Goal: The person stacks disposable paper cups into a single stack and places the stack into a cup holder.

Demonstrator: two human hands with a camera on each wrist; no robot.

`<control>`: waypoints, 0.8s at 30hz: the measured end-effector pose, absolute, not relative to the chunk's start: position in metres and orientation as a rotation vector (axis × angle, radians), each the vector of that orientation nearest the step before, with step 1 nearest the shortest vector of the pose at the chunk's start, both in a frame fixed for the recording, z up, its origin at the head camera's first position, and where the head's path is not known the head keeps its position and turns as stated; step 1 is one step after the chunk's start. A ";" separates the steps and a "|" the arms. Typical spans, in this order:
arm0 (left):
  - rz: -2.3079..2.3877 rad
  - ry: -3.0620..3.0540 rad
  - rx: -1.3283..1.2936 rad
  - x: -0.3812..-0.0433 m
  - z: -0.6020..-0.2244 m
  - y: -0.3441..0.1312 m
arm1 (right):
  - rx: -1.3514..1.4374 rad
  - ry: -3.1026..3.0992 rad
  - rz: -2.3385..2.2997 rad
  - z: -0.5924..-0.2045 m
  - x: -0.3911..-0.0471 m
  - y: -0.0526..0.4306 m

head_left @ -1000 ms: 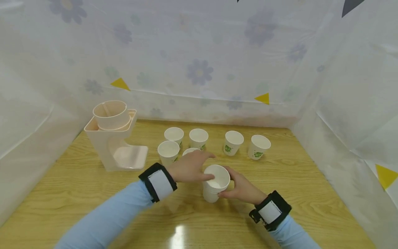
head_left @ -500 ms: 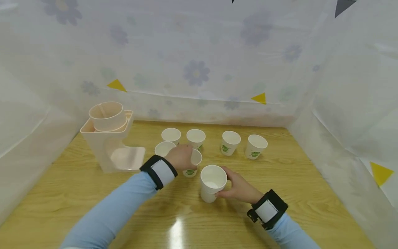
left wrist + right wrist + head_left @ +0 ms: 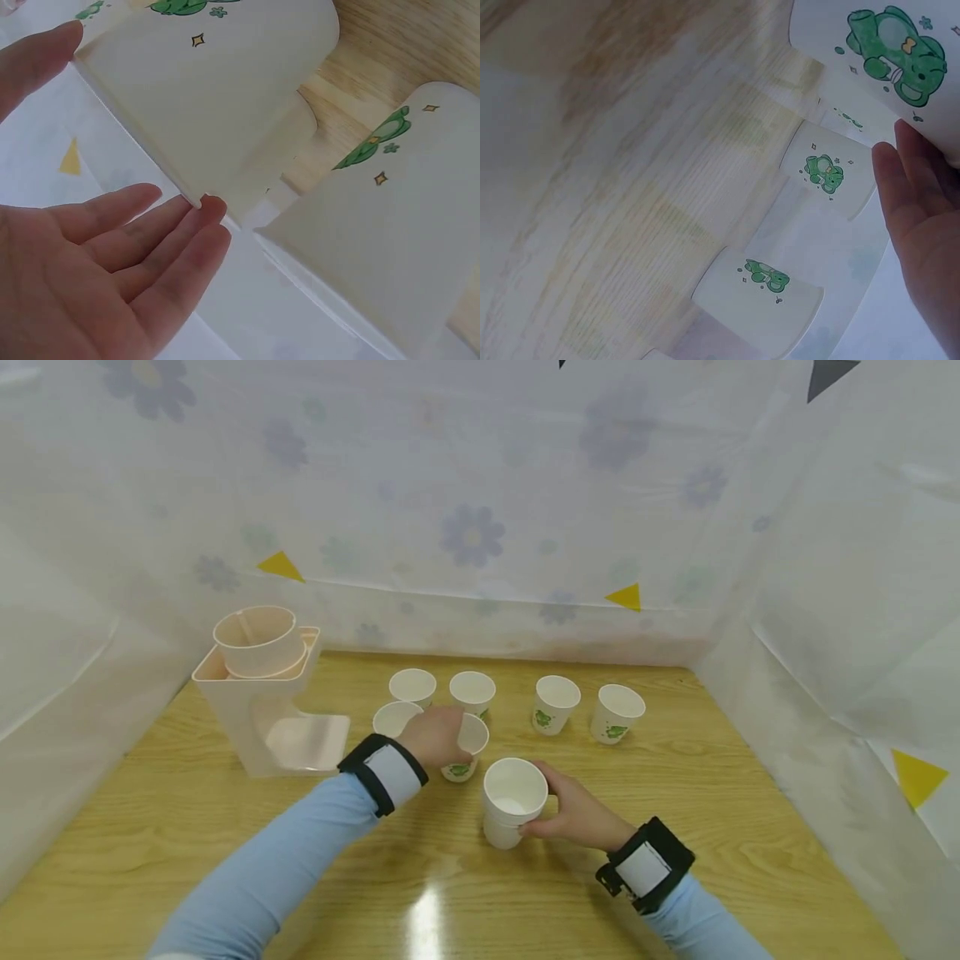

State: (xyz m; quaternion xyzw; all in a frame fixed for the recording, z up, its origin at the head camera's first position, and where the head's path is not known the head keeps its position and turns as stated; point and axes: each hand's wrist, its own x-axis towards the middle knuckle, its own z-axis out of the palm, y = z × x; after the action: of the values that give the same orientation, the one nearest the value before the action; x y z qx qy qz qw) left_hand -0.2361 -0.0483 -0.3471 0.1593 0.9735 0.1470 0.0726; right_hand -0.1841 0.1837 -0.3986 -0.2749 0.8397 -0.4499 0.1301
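Cup stack (image 3: 513,803) grasped in the fingers of the right hand (image 3: 579,812) | single cup (image 3: 476,742), just beyond stack and leftward, gripped at rim by fingers of left hand (image 3: 433,737) | two printed cups (image 3: 557,706) set farther beyond stack, rightward.

Cup stack (image 3: 506,814): smooth matt paper, printed. Paper cups (image 3: 553,714) beyond cup stack: same finish. Tabletop (image 3: 495,902) under cup stack: wood grain, glossy, glare in front. Pinkish stand (image 3: 243,718) left of cup stack: smooth plastic look, soft sheen. Sheeting (image 3: 480,460) behind cup stack: thin plastic look, creased. Sleeves (image 3: 277,852) either side of cup stack: matt cloth.
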 end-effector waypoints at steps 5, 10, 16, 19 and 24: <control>0.479 2.944 0.532 -0.232 -0.341 -0.049 | -0.798 2.445 -1.304 -0.398 -0.184 0.183; 0.561 2.959 0.583 -0.229 -0.335 -0.048 | -0.801 2.447 -1.310 -0.398 -0.183 0.182; 0.588 2.980 0.548 -0.226 -0.325 -0.048 | -0.808 2.451 -1.316 -0.399 -0.183 0.182; 0.587 2.993 0.528 -0.225 -0.323 -0.049 | -0.817 2.458 -1.314 -0.398 -0.183 0.181; 0.614 3.009 0.500 -0.225 -0.322 -0.050 | -0.831 2.473 -1.309 -0.397 -0.184 0.179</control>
State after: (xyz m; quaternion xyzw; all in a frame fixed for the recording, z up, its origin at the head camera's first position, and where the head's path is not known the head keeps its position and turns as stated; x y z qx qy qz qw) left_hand -0.2254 -0.0500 -0.3223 0.1605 0.9670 0.1972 0.0150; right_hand -0.1836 0.1794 -0.3971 -0.2828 0.8420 -0.4457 0.1109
